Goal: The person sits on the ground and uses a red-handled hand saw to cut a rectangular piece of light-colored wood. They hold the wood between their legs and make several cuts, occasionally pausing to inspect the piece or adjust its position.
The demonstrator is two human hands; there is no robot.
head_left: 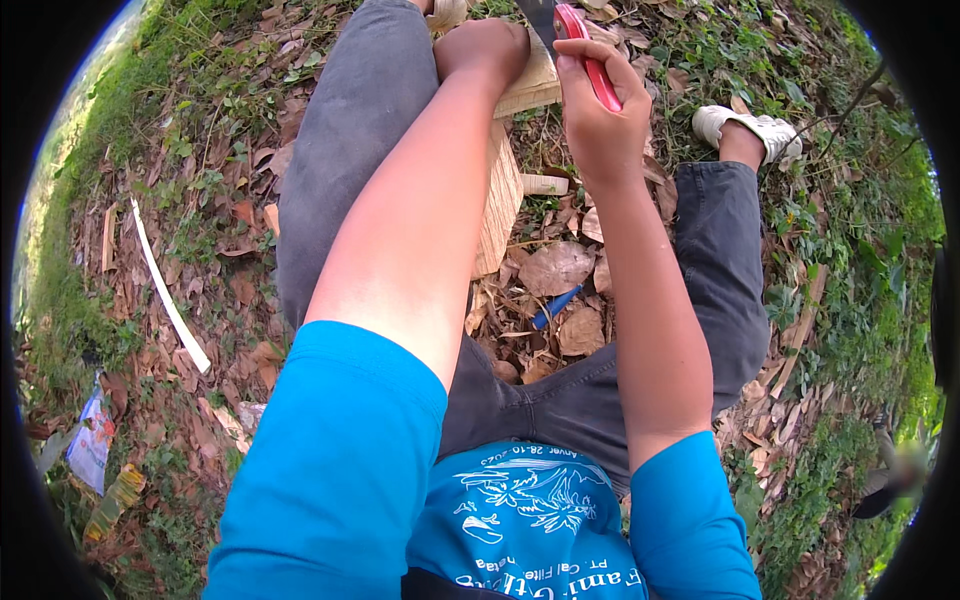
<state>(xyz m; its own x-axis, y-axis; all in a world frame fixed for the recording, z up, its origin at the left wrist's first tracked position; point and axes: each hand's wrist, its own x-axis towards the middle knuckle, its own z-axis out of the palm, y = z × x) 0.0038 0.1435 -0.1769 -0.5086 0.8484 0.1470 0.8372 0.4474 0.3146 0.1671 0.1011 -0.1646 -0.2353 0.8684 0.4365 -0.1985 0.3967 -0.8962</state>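
A red-handled tool [569,24] is gripped by the closed fingers of the right hand [607,125], its dark blade held beside the wooden block [535,90], near the block's far edge. The left hand [484,50] is set at the block's left side; whether anything is gripped by its fingers cannot be told. Past the block's near edge, a plank [502,205] is seen; beyond its right edge, room is left over leaf-strewn ground [555,268], bounded by the right forearm [660,300].

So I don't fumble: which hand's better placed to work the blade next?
Probably your right hand: it grips the blade's red handle, while your left hand is at the pale wood.
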